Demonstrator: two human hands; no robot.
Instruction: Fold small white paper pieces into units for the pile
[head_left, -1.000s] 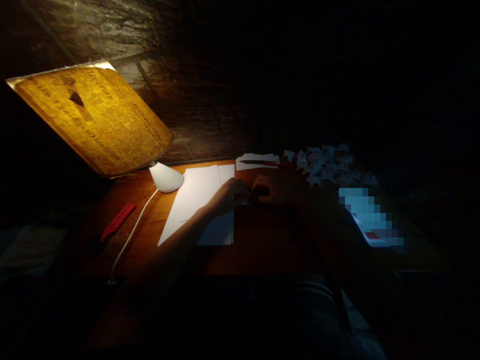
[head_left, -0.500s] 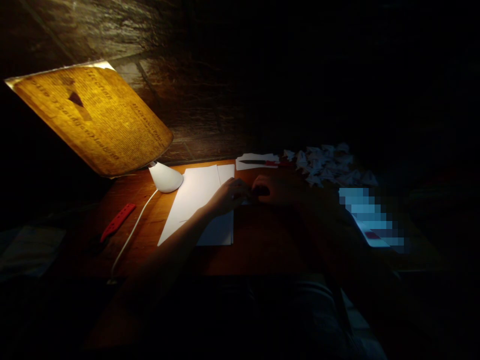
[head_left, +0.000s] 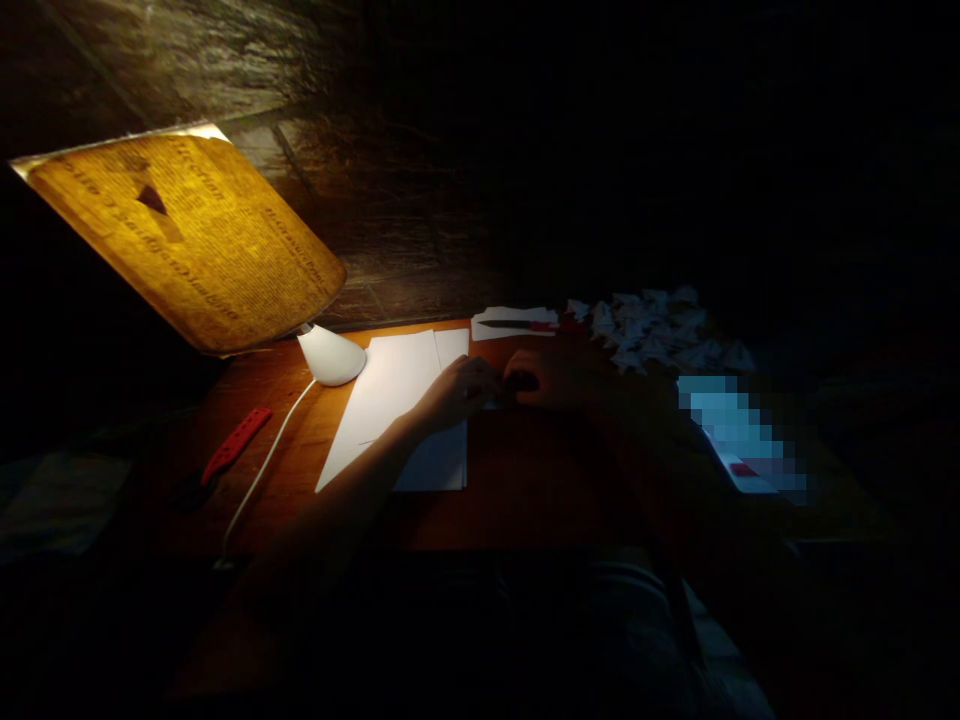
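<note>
Dim tiled wall (head_left: 360,190) rises behind a wooden table (head_left: 540,480), lit from the left by a lamp (head_left: 332,357) with a yellow printed shade (head_left: 187,240). Near the middle, the left hand (head_left: 461,385) lies over the right edge of some white sheets (head_left: 394,380), with the right hand (head_left: 544,378) just beside it. Both sets of fingers are curled, and a small pale piece (head_left: 491,404) shows low between the hands; shadow hides whether either grips it, so I cannot tell. Beyond them, a knife (head_left: 510,324) with a dark blade lies across smaller white papers (head_left: 517,314), near a cluster of folded white paper pieces (head_left: 634,330). At far right lies a glowing, pixelated device (head_left: 750,486); at left, a red-handled object (head_left: 238,440) beside the lamp's white cord (head_left: 270,455).
</note>
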